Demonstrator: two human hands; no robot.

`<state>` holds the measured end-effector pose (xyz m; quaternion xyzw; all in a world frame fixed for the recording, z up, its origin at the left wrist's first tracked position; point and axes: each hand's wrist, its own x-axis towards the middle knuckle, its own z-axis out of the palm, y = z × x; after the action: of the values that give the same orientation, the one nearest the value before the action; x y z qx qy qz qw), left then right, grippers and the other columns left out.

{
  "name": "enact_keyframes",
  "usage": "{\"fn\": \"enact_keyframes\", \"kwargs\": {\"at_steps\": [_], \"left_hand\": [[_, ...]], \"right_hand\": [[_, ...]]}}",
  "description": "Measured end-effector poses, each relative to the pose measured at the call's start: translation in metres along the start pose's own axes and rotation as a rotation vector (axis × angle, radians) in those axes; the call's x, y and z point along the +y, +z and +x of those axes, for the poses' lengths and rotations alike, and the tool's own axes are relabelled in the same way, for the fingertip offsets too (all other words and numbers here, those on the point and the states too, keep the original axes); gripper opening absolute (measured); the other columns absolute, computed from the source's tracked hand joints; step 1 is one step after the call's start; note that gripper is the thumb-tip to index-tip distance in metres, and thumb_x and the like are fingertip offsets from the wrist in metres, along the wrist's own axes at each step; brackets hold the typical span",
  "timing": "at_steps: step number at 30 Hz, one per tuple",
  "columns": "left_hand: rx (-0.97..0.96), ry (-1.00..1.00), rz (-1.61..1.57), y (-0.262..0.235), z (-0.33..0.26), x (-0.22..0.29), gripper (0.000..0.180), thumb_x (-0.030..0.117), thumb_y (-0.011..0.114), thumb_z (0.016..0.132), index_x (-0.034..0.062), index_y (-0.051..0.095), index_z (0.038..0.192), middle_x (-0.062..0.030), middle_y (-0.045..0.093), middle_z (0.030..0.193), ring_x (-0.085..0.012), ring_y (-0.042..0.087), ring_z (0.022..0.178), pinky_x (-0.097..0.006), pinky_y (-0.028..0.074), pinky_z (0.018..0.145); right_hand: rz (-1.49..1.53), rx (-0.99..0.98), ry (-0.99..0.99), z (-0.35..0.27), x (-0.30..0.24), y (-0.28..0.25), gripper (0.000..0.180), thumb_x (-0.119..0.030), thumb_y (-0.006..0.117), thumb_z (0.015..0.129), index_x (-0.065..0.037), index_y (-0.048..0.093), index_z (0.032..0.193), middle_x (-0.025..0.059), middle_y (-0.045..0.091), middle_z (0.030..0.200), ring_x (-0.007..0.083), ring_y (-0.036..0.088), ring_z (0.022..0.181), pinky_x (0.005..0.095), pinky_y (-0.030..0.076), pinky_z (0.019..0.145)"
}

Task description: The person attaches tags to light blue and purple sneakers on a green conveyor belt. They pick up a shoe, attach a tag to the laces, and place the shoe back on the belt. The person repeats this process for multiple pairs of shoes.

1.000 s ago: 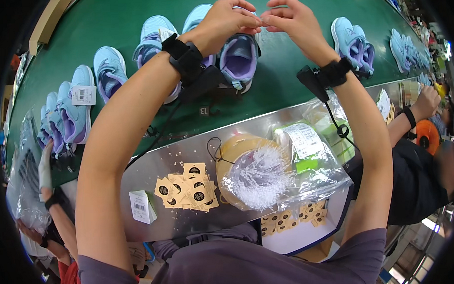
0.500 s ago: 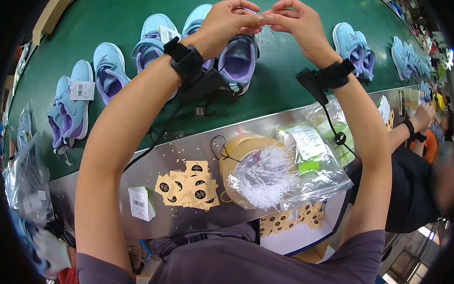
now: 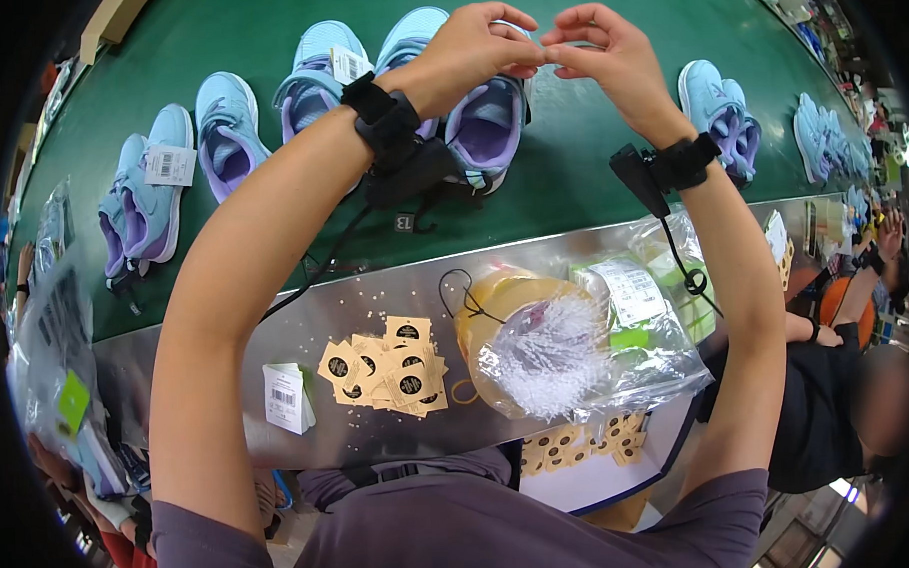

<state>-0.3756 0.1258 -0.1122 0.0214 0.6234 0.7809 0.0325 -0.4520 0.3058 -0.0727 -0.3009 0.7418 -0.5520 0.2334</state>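
Observation:
Above the far part of the green work surface (image 3: 591,169), my left hand (image 3: 481,43) and my right hand (image 3: 612,68) meet at the fingertips. Both pinch, and whatever lies between the fingers is too small to make out. Below my left hand sits a light blue shoe (image 3: 486,133) with a purple lining. Beside it, partly behind my left wrist and forearm, stands another blue shoe (image 3: 312,79) bearing a white tag (image 3: 350,64). A small black hook (image 3: 409,223) lies on the green surface nearer to me.
On the metal ledge (image 3: 280,450) are brown paper tags (image 3: 387,371), white labels (image 3: 286,400), a bundle of white strings (image 3: 547,356) and a clear bag (image 3: 636,308). More shoes stand left (image 3: 147,210) and right (image 3: 719,115). A co-worker (image 3: 814,402) is at the right.
My hands stay fingertip to fingertip, slightly farther right in view. The shoes and ledge items have shifted slightly too. At far right, a co-worker's hand is now raised.

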Motion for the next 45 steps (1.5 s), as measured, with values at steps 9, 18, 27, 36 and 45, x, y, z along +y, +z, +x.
{"fn": "enact_keyframes", "kwargs": {"at_steps": [9, 18, 27, 36, 45], "left_hand": [[0.061, -0.078, 0.051, -0.004, -0.005, 0.000, 0.041, 0.002, 0.065, 0.079, -0.0041, 0.046, 0.115, -0.0103, 0.063, 0.087, -0.0155, 0.062, 0.074, -0.027, 0.052, 0.063], [-0.136, 0.147, 0.285, 0.016, -0.089, 0.041, 0.033, 0.005, 0.053, 0.082, 0.0004, 0.053, 0.115, -0.0080, 0.064, 0.099, -0.0095, 0.058, 0.075, -0.021, 0.047, 0.064], [-0.243, 0.082, 0.161, 0.045, -0.181, 0.062, 0.038, 0.002, 0.056, 0.082, 0.0034, 0.051, 0.120, -0.0064, 0.063, 0.103, -0.0066, 0.056, 0.080, -0.020, 0.046, 0.065], [-0.296, 0.311, 0.336, 0.085, -0.212, 0.036, 0.040, 0.000, 0.055, 0.078, 0.0006, 0.051, 0.118, -0.0096, 0.066, 0.101, -0.0123, 0.062, 0.086, -0.029, 0.049, 0.074], [0.262, 0.172, 0.372, 0.005, -0.326, 0.038, 0.019, 0.005, 0.062, 0.085, -0.0004, 0.061, 0.103, -0.0049, 0.065, 0.093, -0.0101, 0.061, 0.083, -0.022, 0.049, 0.072]], "right_hand": [[-0.270, -0.073, -0.129, 0.002, -0.008, 0.012, 0.016, -0.007, 0.066, 0.077, 0.002, 0.058, 0.088, 0.0146, 0.065, 0.079, 0.0192, 0.064, 0.069, 0.0284, 0.050, 0.066], [-0.450, -0.524, -0.221, -0.105, -0.112, 0.036, 0.011, -0.001, 0.068, 0.073, -0.003, 0.068, 0.083, 0.0065, 0.065, 0.080, 0.0175, 0.060, 0.075, 0.0301, 0.047, 0.067], [-0.795, -0.310, -0.509, -0.180, -0.119, 0.078, 0.014, -0.003, 0.073, 0.068, -0.010, 0.069, 0.079, 0.0025, 0.061, 0.075, 0.0199, 0.057, 0.068, 0.0320, 0.045, 0.058], [0.027, 0.340, -0.489, -0.253, -0.156, 0.097, 0.004, -0.003, 0.048, 0.094, 0.001, 0.049, 0.096, 0.0201, 0.066, 0.095, 0.0251, 0.065, 0.085, 0.0348, 0.053, 0.079], [-0.463, -0.054, 0.119, -0.292, -0.079, 0.202, 0.013, -0.009, 0.059, 0.086, -0.003, 0.058, 0.097, 0.0105, 0.061, 0.086, 0.0220, 0.060, 0.073, 0.0308, 0.047, 0.065]]}}
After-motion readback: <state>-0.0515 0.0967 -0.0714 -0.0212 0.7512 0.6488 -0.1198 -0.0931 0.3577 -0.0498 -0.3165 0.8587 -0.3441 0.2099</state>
